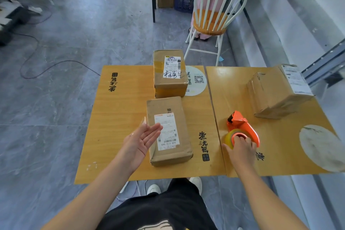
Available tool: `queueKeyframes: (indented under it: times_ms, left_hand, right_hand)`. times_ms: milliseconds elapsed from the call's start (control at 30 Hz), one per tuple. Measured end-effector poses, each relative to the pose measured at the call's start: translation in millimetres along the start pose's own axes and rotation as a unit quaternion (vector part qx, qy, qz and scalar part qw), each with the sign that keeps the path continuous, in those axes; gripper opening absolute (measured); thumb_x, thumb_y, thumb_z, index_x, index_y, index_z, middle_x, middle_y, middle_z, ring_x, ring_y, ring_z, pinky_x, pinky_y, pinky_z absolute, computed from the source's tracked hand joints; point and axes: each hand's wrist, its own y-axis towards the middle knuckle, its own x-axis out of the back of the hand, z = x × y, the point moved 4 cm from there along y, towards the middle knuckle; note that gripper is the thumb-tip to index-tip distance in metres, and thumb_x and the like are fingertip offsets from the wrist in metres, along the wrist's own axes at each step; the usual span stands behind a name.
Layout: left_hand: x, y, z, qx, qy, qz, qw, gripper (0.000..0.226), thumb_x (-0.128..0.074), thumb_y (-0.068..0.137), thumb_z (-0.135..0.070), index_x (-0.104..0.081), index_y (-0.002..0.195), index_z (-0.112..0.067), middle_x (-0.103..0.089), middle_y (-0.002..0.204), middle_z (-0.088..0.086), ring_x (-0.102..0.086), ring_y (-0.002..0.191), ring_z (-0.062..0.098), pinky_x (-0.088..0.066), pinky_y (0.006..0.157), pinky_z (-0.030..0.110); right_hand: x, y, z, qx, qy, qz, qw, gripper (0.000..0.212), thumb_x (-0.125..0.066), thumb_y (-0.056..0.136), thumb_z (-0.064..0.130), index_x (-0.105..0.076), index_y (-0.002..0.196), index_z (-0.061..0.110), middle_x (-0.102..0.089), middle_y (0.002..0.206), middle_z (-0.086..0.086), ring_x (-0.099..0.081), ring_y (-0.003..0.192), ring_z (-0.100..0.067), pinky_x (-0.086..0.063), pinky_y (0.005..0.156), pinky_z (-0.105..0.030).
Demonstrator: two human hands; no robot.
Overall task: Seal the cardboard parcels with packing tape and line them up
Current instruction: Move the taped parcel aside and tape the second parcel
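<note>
Right hand [241, 146] curls its fingers over the orange tape dispenser [242, 127] on the right desk [280, 142]; the left hand [143, 136], open, hovers beside the near parcel [168, 130], which it should steady before taping.

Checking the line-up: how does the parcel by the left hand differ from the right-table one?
The near parcel lies square to the table, label centred on top; the right-table parcel sits askew, label at its far end. The near parcel lines up with the far parcel; the right-table parcel stands alone. Both are brown cardboard.
</note>
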Motion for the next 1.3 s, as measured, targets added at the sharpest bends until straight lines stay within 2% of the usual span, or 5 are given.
queueKeyframes:
  times_ms: [167, 400, 833, 1100, 1300]
  left_hand:
    - [2.1, 0.0, -1.5, -0.002, -0.012, -0.002, 1.0, 0.018, -0.056, 0.098, -0.018, -0.059, 0.09, -0.001, -0.066, 0.118, 0.029, -0.069, 0.109, 0.034, -0.061, 0.082, 0.031]
    - [9.9, -5.7, -10.7, -0.015, -0.013, -0.006, 1.0, 0.017, -0.063, 0.087, -0.019, -0.056, 0.093, -0.004, -0.067, 0.116, 0.029, -0.068, 0.11, 0.033, -0.061, 0.082, 0.031]
    - [19.5, -5.5, -13.0, -0.019, -0.025, -0.015, 0.999, 0.019, -0.063, 0.086, -0.021, -0.057, 0.091, -0.004, -0.069, 0.113, 0.026, -0.07, 0.107, 0.032, -0.061, 0.081, 0.03]
    - [13.7, -0.8, -14.3, -0.016, -0.03, -0.003, 0.999, 0.022, -0.065, 0.082, -0.023, -0.057, 0.09, -0.004, -0.069, 0.114, 0.027, -0.07, 0.107, 0.032, -0.06, 0.084, 0.032]
    - [17.0, -0.5, -16.0, -0.014, -0.032, 0.002, 0.999, 0.022, -0.064, 0.085, -0.024, -0.057, 0.091, -0.004, -0.069, 0.114, 0.026, -0.07, 0.107, 0.032, -0.061, 0.081, 0.031]
  right_hand:
    - [1.7, 4.1, -1.1, -0.017, -0.056, 0.028, 0.998, 0.036, -0.064, 0.086, 0.055, -0.063, 0.093, 0.02, -0.065, 0.101, 0.002, -0.05, 0.107, -0.023, -0.035, 0.096, -0.039]
    - [-1.6, 19.3, 4.7, -0.07, -0.07, 0.096, 0.99, 0.049, -0.043, 0.091, 0.063, -0.06, 0.068, 0.022, -0.056, 0.069, 0.006, -0.048, 0.084, -0.018, -0.033, 0.091, -0.039]
    - [0.7, 17.1, -4.1, -0.094, -0.056, 0.089, 0.99, 0.076, -0.023, 0.097, 0.066, -0.064, 0.053, 0.018, -0.058, 0.057, 0.004, -0.05, 0.071, -0.017, -0.035, 0.091, -0.04]
    - [-14.6, 8.7, -10.7, -0.138, -0.013, 0.108, 0.984, 0.067, -0.031, 0.095, 0.065, -0.069, 0.064, 0.019, -0.065, 0.081, 0.0, -0.051, 0.104, -0.023, -0.031, 0.098, -0.041]
    - [-15.7, -2.6, -6.8, -0.192, 0.02, 0.094, 0.977, 0.073, -0.032, 0.093, 0.069, -0.075, 0.086, 0.011, -0.062, 0.12, -0.015, -0.041, 0.126, -0.031, -0.025, 0.112, -0.045]
